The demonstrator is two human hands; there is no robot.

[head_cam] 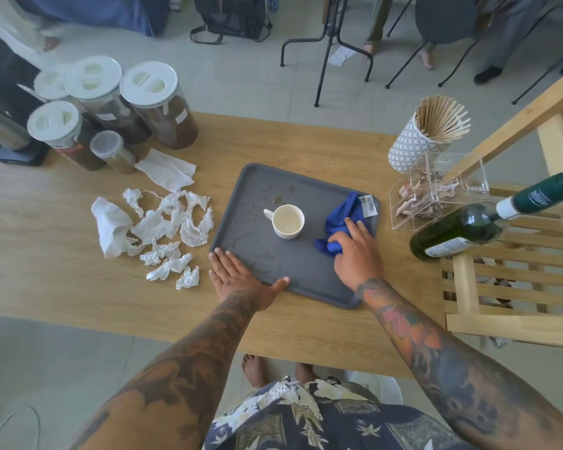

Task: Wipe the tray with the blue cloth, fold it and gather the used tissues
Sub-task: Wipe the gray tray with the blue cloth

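Tray (293,271): grey, rectangular, on the wooden counter (78,280), surface streaked with wet marks and a brown spill near its far edge. Blue cloth (342,222): bunched, lying on the tray's right part, a barcode label at its far end. Right hand (358,254): grip lies on the near end of the cloth, fingers loosely curled over the bunched fabric and pressing it to the tray. Left hand (238,274): grip fully open, fingers straight and flat, palm on the tray's near-left corner, thumb spread along the near rim; holds nothing. White cup (286,221): upright on the tray's middle, handle to the left, just left of the cloth. Used tissues (163,228): many crumpled white pieces scattered on the counter just left of the tray, one flatter sheet beyond them. Lidded jars (156,105): cluster at the far left. Patterned holder of wooden sticks (423,134): far right, beside a clear box (436,190). Green bottle (488,219): tilted, at the right by a wooden rack (514,287).
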